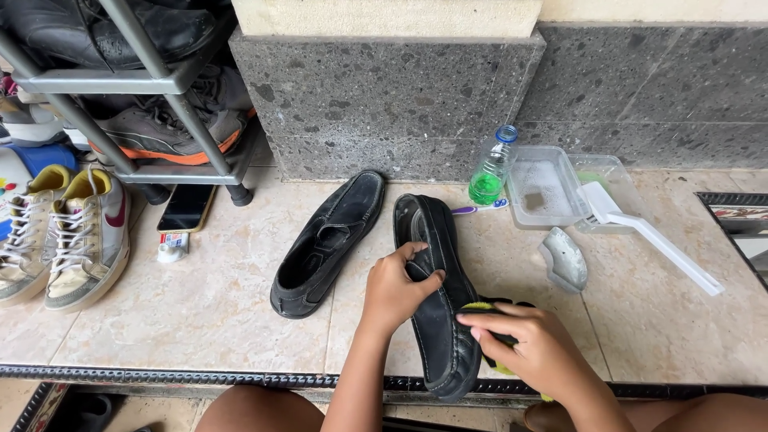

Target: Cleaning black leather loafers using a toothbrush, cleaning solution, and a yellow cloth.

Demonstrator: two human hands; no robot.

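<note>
Left hand (394,290) gripping black shoe (438,304) at its opening, right hand (534,346) closed on yellow brush (483,307) against shoe side, second shoe (326,240) beside on tiled floor (224,312)

the scene is lit by soft, even daylight, and no harsh glare is seen. faint, diffuse shadows are cast beneath the black shoes (436,296) and the shoe rack (152,88). sharp focus is held across most of the frame. wide-angle bending is noticed at the edges and corners.
</note>
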